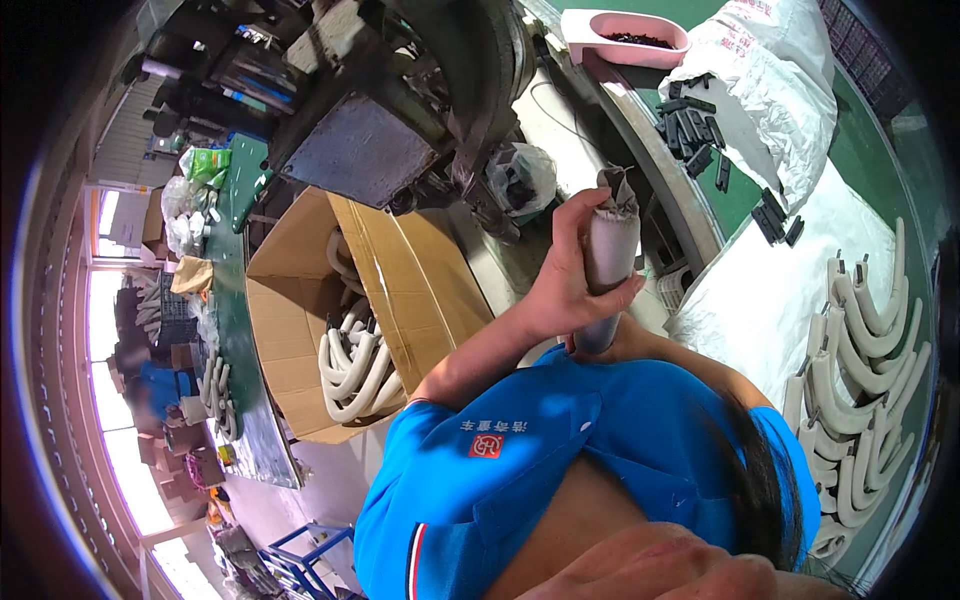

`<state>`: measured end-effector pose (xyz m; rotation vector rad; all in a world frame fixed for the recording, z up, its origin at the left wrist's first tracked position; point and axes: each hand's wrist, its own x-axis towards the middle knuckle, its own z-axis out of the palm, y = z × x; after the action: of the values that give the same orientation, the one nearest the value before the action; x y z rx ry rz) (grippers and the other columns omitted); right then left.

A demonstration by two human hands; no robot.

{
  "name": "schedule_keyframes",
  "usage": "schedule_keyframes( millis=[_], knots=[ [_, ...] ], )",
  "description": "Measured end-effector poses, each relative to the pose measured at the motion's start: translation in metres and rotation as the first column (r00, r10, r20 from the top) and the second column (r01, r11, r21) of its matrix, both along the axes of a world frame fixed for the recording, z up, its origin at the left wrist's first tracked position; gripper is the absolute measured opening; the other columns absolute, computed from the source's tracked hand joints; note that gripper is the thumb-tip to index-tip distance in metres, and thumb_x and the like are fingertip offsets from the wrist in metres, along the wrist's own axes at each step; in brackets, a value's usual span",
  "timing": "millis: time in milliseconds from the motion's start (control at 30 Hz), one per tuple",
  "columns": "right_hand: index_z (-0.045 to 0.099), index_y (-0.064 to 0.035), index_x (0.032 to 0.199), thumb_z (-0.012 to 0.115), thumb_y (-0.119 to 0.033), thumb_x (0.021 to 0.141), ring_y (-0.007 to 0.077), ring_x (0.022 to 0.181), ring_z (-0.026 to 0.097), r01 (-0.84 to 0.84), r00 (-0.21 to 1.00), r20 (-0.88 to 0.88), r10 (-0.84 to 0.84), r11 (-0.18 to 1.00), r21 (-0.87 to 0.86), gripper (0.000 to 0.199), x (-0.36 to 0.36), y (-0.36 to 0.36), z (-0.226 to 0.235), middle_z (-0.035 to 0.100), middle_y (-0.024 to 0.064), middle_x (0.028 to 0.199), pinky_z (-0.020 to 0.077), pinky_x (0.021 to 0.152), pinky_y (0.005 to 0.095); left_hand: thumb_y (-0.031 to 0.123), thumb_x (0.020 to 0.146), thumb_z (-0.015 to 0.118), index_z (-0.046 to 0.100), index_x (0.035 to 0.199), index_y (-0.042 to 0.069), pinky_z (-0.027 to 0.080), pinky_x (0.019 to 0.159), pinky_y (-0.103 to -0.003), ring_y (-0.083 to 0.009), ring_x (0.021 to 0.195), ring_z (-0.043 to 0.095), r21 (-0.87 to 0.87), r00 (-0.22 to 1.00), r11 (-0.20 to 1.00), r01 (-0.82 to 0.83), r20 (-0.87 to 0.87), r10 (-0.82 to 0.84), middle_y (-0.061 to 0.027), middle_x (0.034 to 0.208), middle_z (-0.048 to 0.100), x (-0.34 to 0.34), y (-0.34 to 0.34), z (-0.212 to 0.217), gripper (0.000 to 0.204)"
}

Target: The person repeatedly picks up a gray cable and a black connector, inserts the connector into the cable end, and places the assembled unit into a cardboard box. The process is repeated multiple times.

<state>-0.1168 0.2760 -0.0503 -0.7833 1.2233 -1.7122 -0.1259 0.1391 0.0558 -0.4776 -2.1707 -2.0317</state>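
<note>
The grey curved handle (608, 268) is being gripped upright, left hand (568, 280) fingers closed around it; the right hand is hidden beneath, grip unclear. Seating its end likely needs steadying.

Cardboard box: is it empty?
No: the open cardboard box holds a pile of curved cream handles.
</note>
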Motion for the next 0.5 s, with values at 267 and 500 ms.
schedule_keyframes(
  millis=[267,500],
  knots=[
    [0.043,-0.0012,0.124,0.055,-0.029,0.09,0.0187,0.109,0.052,0.35,0.936,0.136,-0.326,0.905,-0.24,0.045,-0.033,0.013,0.023,0.054,0.0121,0.116,0.0385,0.095,0.0365,-0.012,0.068,0.06,0.022,0.109,0.016,0.046,0.065,-0.029,-0.0159,0.081,0.052,0.249,0.987,0.968,-0.005,0.156,-0.035,-0.0104,0.098,0.046,0.017,0.005,-0.009,0.063],
    [0.035,0.005,0.133,0.066,-0.012,0.081,0.0252,0.116,0.048,0.575,0.631,-0.386,-0.673,0.74,-0.349,0.062,-0.023,0.014,0.103,0.047,0.0173,0.123,0.0366,0.097,0.0333,-0.003,0.068,0.07,0.022,0.116,0.014,0.041,0.079,-0.029,-0.0138,0.094,0.044,0.237,0.999,0.97,0.052,-0.019,-0.049,-0.008,0.108,0.041,0.015,0.011,-0.007,0.069]
  ],
)
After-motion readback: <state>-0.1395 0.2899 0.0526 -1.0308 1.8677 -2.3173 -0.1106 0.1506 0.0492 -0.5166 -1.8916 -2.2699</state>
